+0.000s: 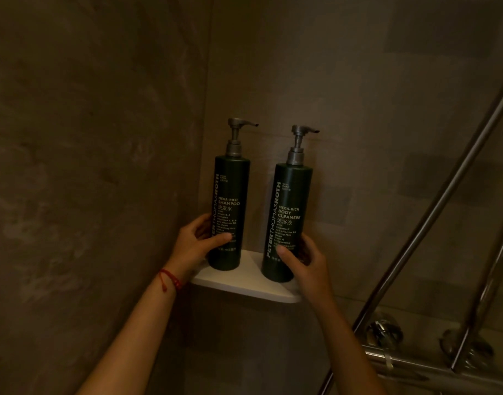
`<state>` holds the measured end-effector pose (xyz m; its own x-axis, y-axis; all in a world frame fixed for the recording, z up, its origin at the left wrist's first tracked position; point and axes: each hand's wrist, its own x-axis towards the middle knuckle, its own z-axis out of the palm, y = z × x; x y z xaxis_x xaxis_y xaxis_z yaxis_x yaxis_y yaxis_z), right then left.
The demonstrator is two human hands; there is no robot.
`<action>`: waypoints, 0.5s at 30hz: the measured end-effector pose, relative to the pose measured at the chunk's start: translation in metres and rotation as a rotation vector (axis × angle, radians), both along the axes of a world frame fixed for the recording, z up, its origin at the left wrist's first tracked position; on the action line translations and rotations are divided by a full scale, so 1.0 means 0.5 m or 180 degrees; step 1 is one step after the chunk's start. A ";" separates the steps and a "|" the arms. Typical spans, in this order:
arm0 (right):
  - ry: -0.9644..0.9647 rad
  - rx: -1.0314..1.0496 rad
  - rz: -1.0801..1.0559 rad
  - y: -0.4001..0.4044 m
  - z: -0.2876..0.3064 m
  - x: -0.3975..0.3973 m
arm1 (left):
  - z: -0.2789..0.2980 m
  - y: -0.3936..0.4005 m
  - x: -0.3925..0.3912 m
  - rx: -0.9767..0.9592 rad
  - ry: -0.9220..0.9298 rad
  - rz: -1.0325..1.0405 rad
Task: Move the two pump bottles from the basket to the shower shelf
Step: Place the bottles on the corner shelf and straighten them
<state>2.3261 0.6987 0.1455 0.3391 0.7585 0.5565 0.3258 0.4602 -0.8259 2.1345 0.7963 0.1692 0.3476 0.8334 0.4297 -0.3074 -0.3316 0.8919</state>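
Note:
Two dark green pump bottles stand upright on a white corner shelf (239,282) in the shower. The shampoo bottle (230,195) is on the left, and my left hand (197,242) is wrapped around its lower part. The body cleanser bottle (290,206) stands to its right near the shelf's front edge, with my right hand (304,260) gripping its lower part. Both pump nozzles point right. A red string bracelet is on my left wrist.
Brown tiled walls meet in the corner behind the shelf. A slanted metal shower rail (433,212) runs along the right side, with the shower valve and pipes (387,334) below it at lower right.

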 end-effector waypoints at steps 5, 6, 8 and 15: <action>-0.0008 0.0003 -0.0063 0.002 -0.001 -0.004 | -0.003 0.001 -0.001 0.0090 -0.0020 0.0023; -0.0012 0.0016 -0.0070 0.002 -0.002 -0.004 | -0.002 0.001 -0.001 0.0094 -0.0036 0.0022; -0.0024 0.0032 -0.0095 0.002 -0.004 -0.004 | -0.001 0.000 0.001 0.0084 -0.0063 0.0011; -0.0046 -0.0005 -0.0164 0.001 -0.008 -0.006 | -0.003 0.003 0.002 0.0057 -0.0074 -0.0085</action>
<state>2.3229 0.6993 0.1417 0.3697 0.7411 0.5604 0.3609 0.4412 -0.8216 2.1355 0.7979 0.1679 0.3594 0.8160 0.4527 -0.3369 -0.3390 0.8784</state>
